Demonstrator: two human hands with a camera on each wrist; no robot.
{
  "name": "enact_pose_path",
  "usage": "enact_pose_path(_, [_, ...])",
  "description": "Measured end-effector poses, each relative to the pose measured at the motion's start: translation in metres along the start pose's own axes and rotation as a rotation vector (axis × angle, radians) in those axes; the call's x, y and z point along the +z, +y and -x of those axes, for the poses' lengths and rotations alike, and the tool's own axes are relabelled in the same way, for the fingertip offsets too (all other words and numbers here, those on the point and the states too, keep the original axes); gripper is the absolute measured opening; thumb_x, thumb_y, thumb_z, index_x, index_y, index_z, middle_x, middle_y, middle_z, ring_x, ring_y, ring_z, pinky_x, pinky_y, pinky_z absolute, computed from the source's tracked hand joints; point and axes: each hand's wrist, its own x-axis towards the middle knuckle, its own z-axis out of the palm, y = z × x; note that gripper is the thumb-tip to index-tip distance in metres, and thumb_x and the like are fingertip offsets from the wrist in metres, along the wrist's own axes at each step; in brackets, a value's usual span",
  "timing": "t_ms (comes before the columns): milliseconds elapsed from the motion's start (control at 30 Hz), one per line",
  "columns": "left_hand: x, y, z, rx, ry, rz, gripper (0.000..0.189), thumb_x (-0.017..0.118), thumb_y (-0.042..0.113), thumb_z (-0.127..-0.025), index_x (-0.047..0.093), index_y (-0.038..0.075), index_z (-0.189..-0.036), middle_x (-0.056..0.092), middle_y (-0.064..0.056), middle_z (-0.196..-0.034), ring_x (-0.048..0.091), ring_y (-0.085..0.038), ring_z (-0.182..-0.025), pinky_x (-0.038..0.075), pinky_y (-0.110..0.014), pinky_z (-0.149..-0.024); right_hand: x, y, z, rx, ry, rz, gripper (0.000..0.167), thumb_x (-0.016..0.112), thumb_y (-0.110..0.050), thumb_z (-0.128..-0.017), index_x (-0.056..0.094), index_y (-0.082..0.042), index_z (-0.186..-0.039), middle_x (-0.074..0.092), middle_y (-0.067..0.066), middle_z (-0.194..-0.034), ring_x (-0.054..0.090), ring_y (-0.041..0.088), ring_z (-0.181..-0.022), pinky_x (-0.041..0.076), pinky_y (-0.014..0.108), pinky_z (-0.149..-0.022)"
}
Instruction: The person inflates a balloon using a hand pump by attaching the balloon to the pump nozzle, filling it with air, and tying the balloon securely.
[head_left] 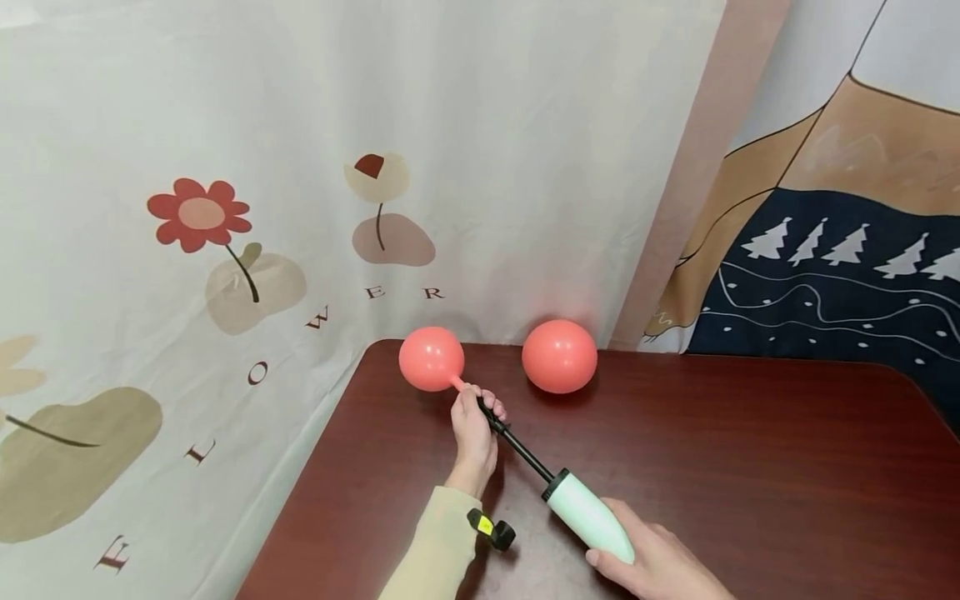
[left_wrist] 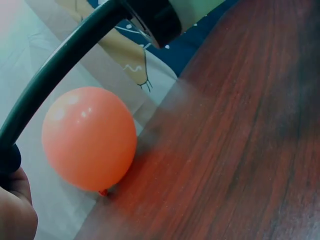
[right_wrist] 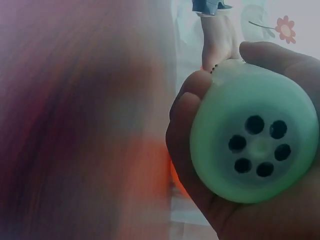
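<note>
Gripping the narrow neck of a round, glossy coral-red balloon (head_left: 431,358), the left hand (head_left: 474,429) has its fingers curled in around the place where that neck meets the tip of a mint-green and black plastic hand pump (head_left: 588,517). The right hand (head_left: 656,552) wraps its fingers and thumb about the pump's thick pale-green body, at the end nearest the person. Between the two hands runs the pump's slim black shaft (head_left: 527,454), slanting over the dark reddish-brown wood-grain tabletop (head_left: 750,467). The held balloon is by the far left corner, filled out and rounded, its neck pointing toward the left hand; whether it touches the surface I cannot tell. A second round coral-red balloon (head_left: 560,357) rests near the back edge, well apart to the right of the first, and the left wrist view shows the small knot (left_wrist: 102,192) at its bottom. Seen by the right wrist camera, the pump's rounded end has a ring of six dark holes (right_wrist: 254,124). A cream sleeve (head_left: 435,546) covers the left forearm, with a small black device (head_left: 501,533) at the wrist. Behind hangs a pale curtain (head_left: 525,125) printed with flowers and letters.
</note>
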Motion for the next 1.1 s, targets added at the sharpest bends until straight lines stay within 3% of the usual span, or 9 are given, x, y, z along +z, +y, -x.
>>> enact_pose_path(100, [0.003, -0.004, 0.006, 0.005, -0.009, -0.012, 0.026, 0.033, 0.016, -0.111, 0.044, 0.010, -0.088, 0.045, -0.001, -0.070, 0.045, -0.011, -0.057, 0.042, -0.021, -0.053, 0.003, -0.004, -0.005, -0.013, 0.007, 0.016, 0.064, 0.073, -0.049, -0.094, 0.051, -0.013, -0.142, 0.062, -0.004, -0.105, 0.055, 0.007, -0.080, 0.045, 0.030, -0.067])
enact_pose_path(200, [0.010, -0.011, 0.016, -0.022, -0.055, -0.026, 0.026, 0.032, 0.014, -0.111, 0.044, 0.010, -0.088, 0.046, -0.001, -0.071, 0.046, -0.011, -0.057, 0.043, -0.021, -0.053, 0.005, -0.011, -0.013, 0.035, 0.005, -0.002, 0.067, 0.073, -0.050, -0.094, 0.050, -0.011, -0.143, 0.063, -0.001, -0.109, 0.057, 0.013, -0.085, 0.048, 0.035, -0.070])
enact_pose_path(333, [0.020, -0.021, 0.031, -0.059, -0.125, -0.060, 0.027, 0.032, 0.013, -0.111, 0.045, 0.010, -0.087, 0.047, -0.001, -0.071, 0.048, -0.012, -0.057, 0.045, -0.022, -0.055, 0.008, -0.020, -0.024, 0.059, 0.068, -0.011, 0.066, 0.073, -0.052, -0.093, 0.050, -0.015, -0.143, 0.063, -0.002, -0.112, 0.059, 0.015, -0.090, 0.049, 0.037, -0.075])
enact_pose_path(467, [0.022, -0.026, 0.035, -0.038, -0.120, -0.079, 0.027, 0.034, 0.015, -0.111, 0.045, 0.010, -0.087, 0.047, 0.000, -0.070, 0.048, -0.011, -0.056, 0.045, -0.022, -0.055, 0.012, -0.023, -0.028, 0.028, 0.126, 0.005, 0.061, 0.072, -0.052, -0.093, 0.052, -0.020, -0.141, 0.063, -0.007, -0.110, 0.059, 0.010, -0.087, 0.048, 0.032, -0.072])
enact_pose_path(667, [0.010, -0.026, 0.028, -0.059, -0.055, -0.050, 0.026, 0.035, 0.014, -0.109, 0.045, 0.010, -0.087, 0.046, 0.000, -0.069, 0.047, -0.012, -0.056, 0.044, -0.022, -0.053, 0.014, -0.020, -0.026, 0.053, 0.071, -0.015, 0.065, 0.072, -0.052, -0.093, 0.052, -0.016, -0.144, 0.064, -0.003, -0.114, 0.060, 0.013, -0.090, 0.050, 0.036, -0.075])
enact_pose_path(800, [0.004, -0.015, 0.013, -0.033, -0.033, 0.004, 0.029, 0.032, 0.015, -0.112, 0.044, 0.011, -0.086, 0.045, 0.000, -0.069, 0.046, -0.011, -0.056, 0.042, -0.021, -0.052, 0.006, -0.014, -0.018, 0.056, -0.014, -0.053, 0.068, 0.070, -0.050, -0.096, 0.048, -0.011, -0.147, 0.062, 0.002, -0.120, 0.059, 0.019, -0.097, 0.050, 0.042, -0.078])
enact_pose_path(933, [-0.001, 0.000, -0.002, 0.016, 0.007, 0.046, 0.029, 0.033, 0.017, -0.112, 0.044, 0.011, -0.086, 0.044, 0.001, -0.069, 0.045, -0.010, -0.055, 0.041, -0.020, -0.052, -0.006, -0.004, -0.006, 0.031, -0.076, -0.037, 0.067, 0.068, -0.048, -0.098, 0.047, -0.010, -0.148, 0.060, 0.000, -0.116, 0.057, 0.017, -0.092, 0.047, 0.037, -0.072])
enact_pose_path(1100, [-0.004, 0.006, -0.005, 0.023, 0.021, 0.040, 0.029, 0.033, 0.019, -0.113, 0.043, 0.012, -0.087, 0.044, 0.000, -0.070, 0.045, -0.011, -0.056, 0.042, -0.020, -0.053, -0.008, 0.003, 0.000, 0.044, -0.109, -0.045, 0.067, 0.069, -0.046, -0.097, 0.046, -0.009, -0.148, 0.059, -0.001, -0.111, 0.055, 0.016, -0.087, 0.045, 0.038, -0.070])
